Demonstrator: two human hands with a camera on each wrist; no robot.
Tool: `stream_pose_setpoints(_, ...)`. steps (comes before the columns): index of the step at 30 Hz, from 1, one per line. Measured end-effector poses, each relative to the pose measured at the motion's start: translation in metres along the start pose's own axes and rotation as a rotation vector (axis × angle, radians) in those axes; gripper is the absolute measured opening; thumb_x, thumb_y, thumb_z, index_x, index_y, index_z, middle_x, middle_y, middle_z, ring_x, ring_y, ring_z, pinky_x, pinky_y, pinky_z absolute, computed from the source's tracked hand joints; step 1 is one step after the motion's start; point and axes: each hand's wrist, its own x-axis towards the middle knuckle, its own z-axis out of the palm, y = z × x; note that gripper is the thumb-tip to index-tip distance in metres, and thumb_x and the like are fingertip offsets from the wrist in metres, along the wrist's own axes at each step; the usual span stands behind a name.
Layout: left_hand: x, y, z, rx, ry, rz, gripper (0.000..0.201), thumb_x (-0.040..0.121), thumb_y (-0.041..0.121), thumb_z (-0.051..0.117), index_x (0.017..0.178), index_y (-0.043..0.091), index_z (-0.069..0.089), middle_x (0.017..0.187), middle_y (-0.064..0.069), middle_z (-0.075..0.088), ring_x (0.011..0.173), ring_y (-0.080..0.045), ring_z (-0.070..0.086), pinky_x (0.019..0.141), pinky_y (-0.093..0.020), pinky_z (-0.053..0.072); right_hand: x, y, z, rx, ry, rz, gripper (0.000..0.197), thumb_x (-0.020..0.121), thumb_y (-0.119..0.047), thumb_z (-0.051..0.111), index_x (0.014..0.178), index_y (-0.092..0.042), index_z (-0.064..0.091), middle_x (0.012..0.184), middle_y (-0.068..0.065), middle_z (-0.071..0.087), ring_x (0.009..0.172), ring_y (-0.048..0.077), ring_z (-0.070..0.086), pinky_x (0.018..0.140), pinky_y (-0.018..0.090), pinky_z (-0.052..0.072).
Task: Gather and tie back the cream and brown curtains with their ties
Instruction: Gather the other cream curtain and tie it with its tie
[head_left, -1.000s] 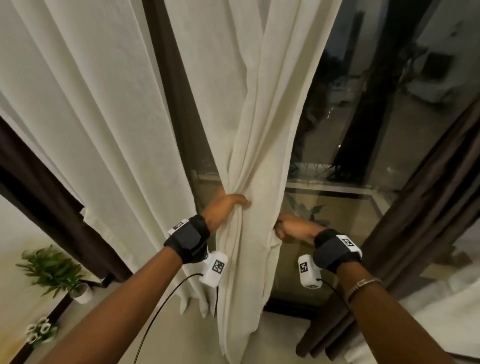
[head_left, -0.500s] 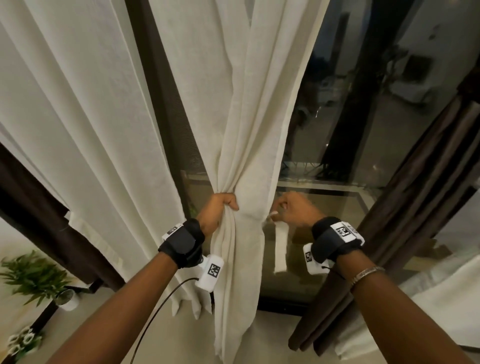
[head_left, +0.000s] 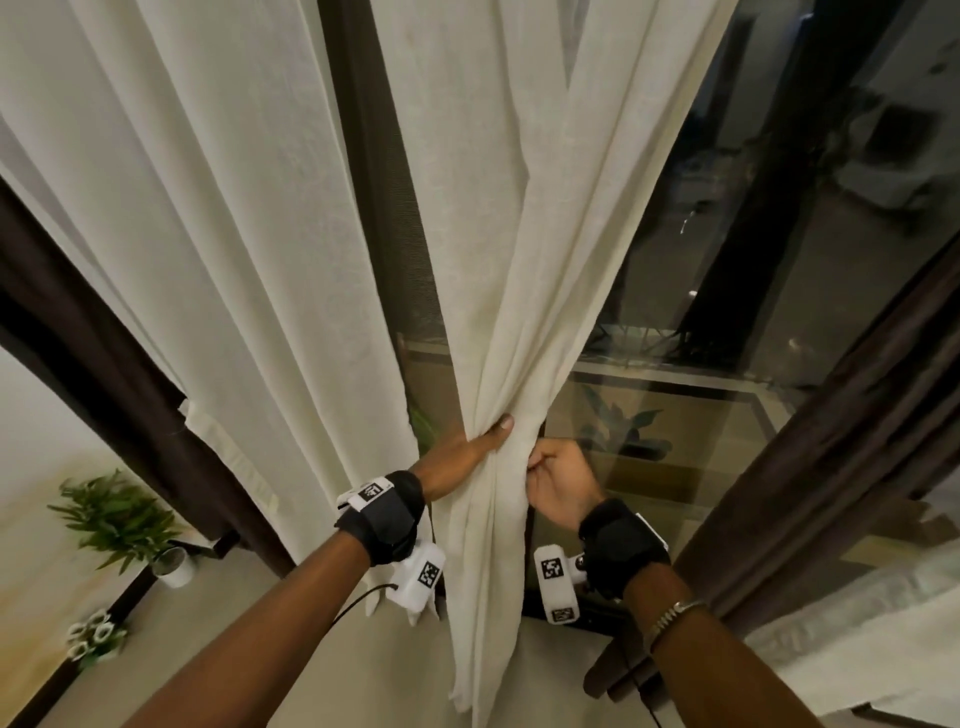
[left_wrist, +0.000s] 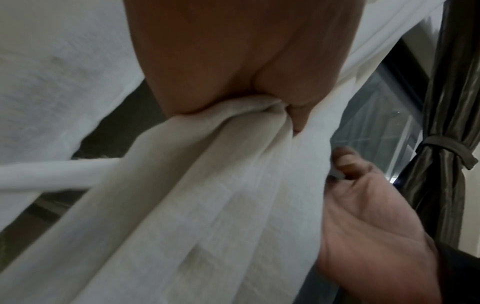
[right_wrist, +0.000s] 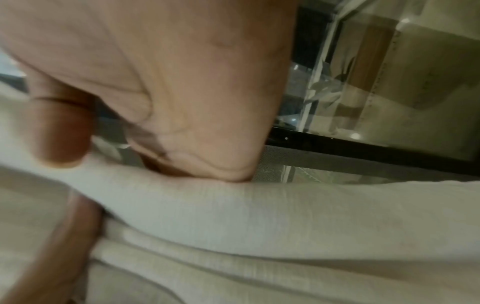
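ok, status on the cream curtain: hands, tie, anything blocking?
Left hand grips the gathered cream fabric curtain. Right hand pinches a cream strip at its edge, likely the tie. Not tied yet. Nothing blocking.

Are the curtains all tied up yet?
Not yet. A brown curtain already wears its tie. The left hand is gripping the bunched cream curtain while the right hand pinches a cream strip by it. No knot shows yet.

Dark window glass (head_left: 779, 234), potted plant (head_left: 117, 519) by pale wall, beige floor (head_left: 249, 623).
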Motion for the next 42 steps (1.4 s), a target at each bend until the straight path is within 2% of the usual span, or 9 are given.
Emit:
stream_pose_setpoints(5, 0.005, -0.017, -0.003, -0.005, 0.051, 0.051, 0.059, 0.094, 0.056, 0.069, 0.147, 0.035, 0.056, 0.139, 0.014, 0.067, 0.127, -0.002, 0.063, 0.113, -0.03, 0.048, -0.013, -0.009, 0.007, -0.283, -0.256, -0.009, 0.066, 0.089, 0.004, 0.069, 0.152, -0.007, 0.05, 0.15, 0.02, 0.059, 0.14, 0.035, 0.057, 0.118, 0.049, 0.045)
stream_pose_setpoints(10, 0.013, -0.032, -0.007, 0.431, 0.063, 0.11, 0.04, 0.089, 0.048, 0.078, 0.126, 0.039, 0.066, 0.123, 0.014, 0.07, 0.12, -0.013, 0.067, 0.097, -0.022, 0.049, -0.003, -0.007, 0.027, -0.596, 0.108, -0.23, 0.077, 0.067, -0.037, 0.099, 0.136, -0.025, 0.065, 0.122, -0.005, 0.079, 0.116, 0.014, 0.074, 0.101, 0.037, 0.059)
stream_pose_setpoints(13, 0.011, -0.037, -0.001, 0.654, 0.033, 0.168, 0.049, 0.082, 0.057, 0.079, 0.123, 0.036, 0.064, 0.114, 0.016, 0.068, 0.109, -0.011, 0.067, 0.094, -0.027, 0.053, 0.009, -0.003, 0.025, -0.638, 0.324, -0.261, 0.07, 0.065, -0.041, 0.096, 0.127, -0.019, 0.068, 0.114, -0.003, 0.079, 0.109, 0.019, 0.075, 0.097, 0.041, 0.062)
stream_pose_setpoints(17, 0.003, -0.04, -0.017, 0.329, 0.039, 0.087, 0.063, 0.078, 0.071, 0.073, 0.132, 0.043, 0.056, 0.128, 0.017, 0.068, 0.117, -0.009, 0.065, 0.103, -0.032, 0.052, 0.009, -0.012, 0.015, -0.609, 0.304, -0.204, 0.052, 0.078, -0.032, 0.084, 0.126, -0.02, 0.068, 0.116, -0.001, 0.077, 0.11, 0.022, 0.073, 0.101, 0.044, 0.059)
stream_pose_setpoints(24, -0.03, -0.039, -0.021, 0.626, 0.052, 0.236, 0.054, 0.098, 0.047, 0.064, 0.146, 0.041, 0.041, 0.119, 0.01, 0.068, 0.101, -0.01, 0.068, 0.092, -0.037, 0.06, 0.014, -0.031, 0.005, -0.657, 0.347, -0.237, 0.037, 0.093, -0.027, 0.077, 0.128, -0.019, 0.069, 0.117, -0.003, 0.075, 0.108, 0.02, 0.071, 0.102, 0.041, 0.055)
stream_pose_setpoints(27, -0.047, -0.024, 0.002, 0.761, -0.166, 0.349, 0.044, 0.099, 0.047, 0.061, 0.142, 0.044, 0.05, 0.135, 0.02, 0.063, 0.114, -0.002, 0.062, 0.101, -0.035, 0.055, 0.019, -0.032, 0.002, -0.725, 0.349, -0.238, 0.047, 0.092, -0.034, 0.079, 0.135, -0.017, 0.069, 0.121, -0.004, 0.073, 0.111, 0.019, 0.069, 0.105, 0.039, 0.054)
stream_pose_setpoints(32, -0.041, -0.008, 0.032, 0.717, -0.457, 0.264, 0.08, 0.099, 0.024, 0.06, 0.158, 0.047, 0.011, 0.147, 0.005, 0.055, 0.127, -0.018, 0.059, 0.107, -0.041, 0.054, 0.022, -0.031, 0.0, -0.7, 0.261, -0.131, 0.057, 0.091, -0.041, 0.08, 0.14, -0.015, 0.065, 0.128, -0.001, 0.074, 0.116, 0.023, 0.07, 0.111, 0.043, 0.052)
stream_pose_setpoints(37, -0.007, -0.01, 0.024, 0.537, -0.286, 0.292, 0.055, 0.092, -0.008, 0.048, 0.14, 0.02, 0.049, 0.133, -0.002, 0.062, 0.121, -0.018, 0.062, 0.107, -0.044, 0.052, 0.002, -0.037, -0.005, -0.591, 0.023, -0.027, 0.068, 0.089, -0.051, 0.078, 0.137, -0.005, 0.068, 0.118, 0.023, 0.074, 0.114, 0.041, 0.069, 0.11, 0.042, 0.05)
stream_pose_setpoints(42, 0.013, -0.012, 0.022, 0.53, -0.066, 0.334, 0.021, 0.094, 0.025, 0.069, 0.115, 0.023, 0.071, 0.106, 0.008, 0.078, 0.101, -0.008, 0.073, 0.094, -0.041, 0.059, -0.024, -0.05, 0.001, -0.591, -0.214, 0.048, 0.04, 0.096, -0.026, 0.067, 0.136, -0.02, 0.064, 0.14, 0.01, 0.069, 0.132, 0.022, 0.064, 0.115, 0.035, 0.049)
